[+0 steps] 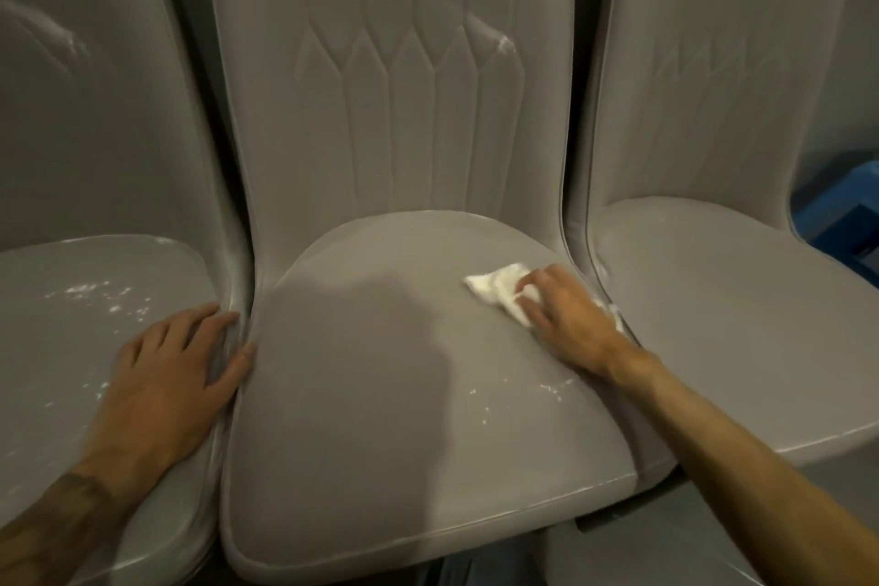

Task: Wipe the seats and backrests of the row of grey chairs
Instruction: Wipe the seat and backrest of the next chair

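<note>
Three grey upholstered chairs stand side by side. On the middle chair's seat (380, 371), near its right edge, my right hand (566, 324) presses a crumpled white tissue (494, 290) flat with straight fingers. My left hand (176, 371) rests open on the right edge of the left chair's seat (71, 324), its thumb touching the middle seat's rim. White specks lie on the left seat and near the front right of the middle seat. A white smear marks the middle backrest (504, 44); another shows on the left backrest (66, 38).
The right chair's seat (737, 324) and backrest (713, 86) look free of specks. A blue object (842, 214) sits behind the right chair at the frame's right edge. Narrow gaps separate the chairs.
</note>
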`<action>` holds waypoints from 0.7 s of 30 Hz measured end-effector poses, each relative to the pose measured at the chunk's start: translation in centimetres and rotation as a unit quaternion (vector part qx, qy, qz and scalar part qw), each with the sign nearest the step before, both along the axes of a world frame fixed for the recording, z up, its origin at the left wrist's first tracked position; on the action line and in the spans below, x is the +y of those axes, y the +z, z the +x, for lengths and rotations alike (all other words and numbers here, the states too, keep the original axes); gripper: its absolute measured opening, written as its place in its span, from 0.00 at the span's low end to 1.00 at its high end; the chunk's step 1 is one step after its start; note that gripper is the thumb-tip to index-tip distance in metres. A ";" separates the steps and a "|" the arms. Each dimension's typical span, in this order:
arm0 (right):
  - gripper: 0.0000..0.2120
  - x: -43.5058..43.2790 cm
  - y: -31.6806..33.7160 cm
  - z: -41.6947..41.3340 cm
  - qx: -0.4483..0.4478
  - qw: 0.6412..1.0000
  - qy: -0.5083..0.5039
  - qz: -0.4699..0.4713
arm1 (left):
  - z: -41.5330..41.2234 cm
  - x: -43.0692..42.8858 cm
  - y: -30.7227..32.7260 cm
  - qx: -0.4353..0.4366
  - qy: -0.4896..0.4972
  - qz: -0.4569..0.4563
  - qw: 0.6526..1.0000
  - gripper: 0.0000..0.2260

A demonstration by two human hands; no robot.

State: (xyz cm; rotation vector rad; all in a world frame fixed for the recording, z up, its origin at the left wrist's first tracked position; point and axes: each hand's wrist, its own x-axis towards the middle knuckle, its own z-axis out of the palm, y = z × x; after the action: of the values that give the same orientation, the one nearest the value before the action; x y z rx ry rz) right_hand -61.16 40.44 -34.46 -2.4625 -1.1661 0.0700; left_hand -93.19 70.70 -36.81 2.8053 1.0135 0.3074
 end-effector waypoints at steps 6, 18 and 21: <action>0.12 0.0 -1.0 -1.7 -0.024 0.996 -0.089 0.013 | 0.0 0.1 -0.2 -0.012 0.000 -0.002 1.000 0.35; 0.11 -0.6 -1.2 -4.0 -0.024 0.997 -0.068 0.018 | -0.1 0.7 -1.1 -0.014 0.002 0.016 1.000 0.31; 0.10 -1.8 -1.0 -3.8 -0.015 1.000 0.001 0.010 | -0.1 0.8 -1.1 -0.012 0.002 0.018 1.000 0.31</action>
State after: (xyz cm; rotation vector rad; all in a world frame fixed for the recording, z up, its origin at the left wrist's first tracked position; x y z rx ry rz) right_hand -64.95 38.67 -35.49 -2.4528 -1.1766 0.0214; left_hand -93.31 71.48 -37.94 2.8248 1.0182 0.3625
